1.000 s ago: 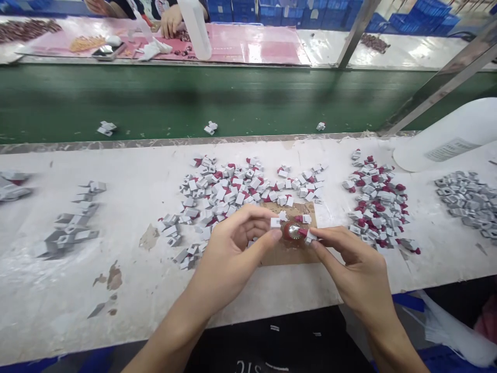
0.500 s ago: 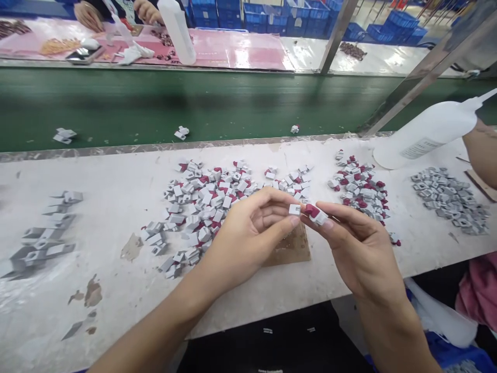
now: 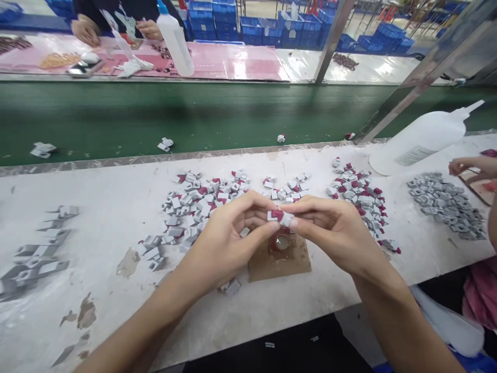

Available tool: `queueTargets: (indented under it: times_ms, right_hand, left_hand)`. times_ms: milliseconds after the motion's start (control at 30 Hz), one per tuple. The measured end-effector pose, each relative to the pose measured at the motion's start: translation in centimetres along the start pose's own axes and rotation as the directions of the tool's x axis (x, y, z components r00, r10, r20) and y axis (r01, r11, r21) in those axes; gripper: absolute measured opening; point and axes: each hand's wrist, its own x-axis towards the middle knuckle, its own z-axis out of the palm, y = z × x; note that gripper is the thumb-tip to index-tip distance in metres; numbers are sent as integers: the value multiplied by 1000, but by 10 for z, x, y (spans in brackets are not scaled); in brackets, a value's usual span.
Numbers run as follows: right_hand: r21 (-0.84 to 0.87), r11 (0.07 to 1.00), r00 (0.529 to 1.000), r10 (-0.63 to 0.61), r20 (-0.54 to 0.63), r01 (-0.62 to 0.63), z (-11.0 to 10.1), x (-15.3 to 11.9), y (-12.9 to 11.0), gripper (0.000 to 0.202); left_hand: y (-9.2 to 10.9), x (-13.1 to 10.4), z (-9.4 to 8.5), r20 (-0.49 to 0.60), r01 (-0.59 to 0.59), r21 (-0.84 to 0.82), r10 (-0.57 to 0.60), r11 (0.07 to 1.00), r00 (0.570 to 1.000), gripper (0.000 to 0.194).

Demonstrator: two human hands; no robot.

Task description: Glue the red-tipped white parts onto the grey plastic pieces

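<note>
Between the fingertips of both hands is a small grey-and-maroon plastic piece [image 3: 277,214]. My left hand [image 3: 229,233] pinches its left grey end, and my right hand [image 3: 337,230] grips the grey part on the right. The two ends touch at the maroon middle; fingers cover some of it. Just below lies a brown cardboard square [image 3: 297,264] with a small round cap-like dish [image 3: 282,242] on it. Left of my hands spreads a heap of grey-and-maroon pieces [image 3: 202,199]. Another such heap [image 3: 359,191] lies beyond my right hand.
A white squeeze bottle [image 3: 419,140] leans at the right by a pile of grey parts [image 3: 446,202], with a co-worker's hand [image 3: 477,168] beside it. Grey blocks [image 3: 42,243] stand at left. Behind runs a green belt [image 3: 217,116] with several pieces; a metal post [image 3: 334,41] rises there.
The left hand's grey block and the right hand's grey-and-maroon piece, apart before, are now together. Both hands came closer together. Pieces on the belt appear further left, and the view shifted slightly.
</note>
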Motion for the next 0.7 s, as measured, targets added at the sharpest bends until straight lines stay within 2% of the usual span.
queueTargets:
  times_ms: [67,100,133,200,300,400,467,533,600,700]
  right_hand:
    - [-160,987,994,29,105,-12,-5,37,1,24]
    - [-283,959,995,28,95,0,-8,60,2,27]
    - [-406,914,998,15,57,10,-11,86,5,29]
    - [-610,793,991,-88,-105,6,-15,141,13,39]
    - [-690,724,978,-145,-150,1,-19,213,26,47]
    - [-717,697,983,-128,-134,-7,-20,249,33,31]
    - [-720,694,980,-131,-150,-17,-20,247,31,23]
    - [-705,709,976,-141,-168,-19,-21,225,25,24]
    - [-669,744,979,-131,-159,-9,-25,185,20,30]
    - [-579,815,995,-70,-78,11,-35,108,23,32]
  left_hand:
    - [0,6,-16,-64,13,81,-7,997,998,16]
    - [-1,10,-24,-118,10,128,5,992,993,18]
    - [-1,15,-32,-177,4,176,27,984,984,19]
    - [-2,29,-45,-277,-6,267,83,964,957,18]
    - [-2,60,-55,-345,33,370,104,929,933,14]
    - [-4,106,-60,-384,104,412,69,905,921,13]
    - [-8,141,-61,-406,140,425,50,894,913,13]
    - [-15,176,-63,-413,178,438,22,881,911,11]
    - [-22,204,-64,-402,223,459,-22,860,915,11]
    - [-28,232,-66,-371,286,509,-92,812,924,34]
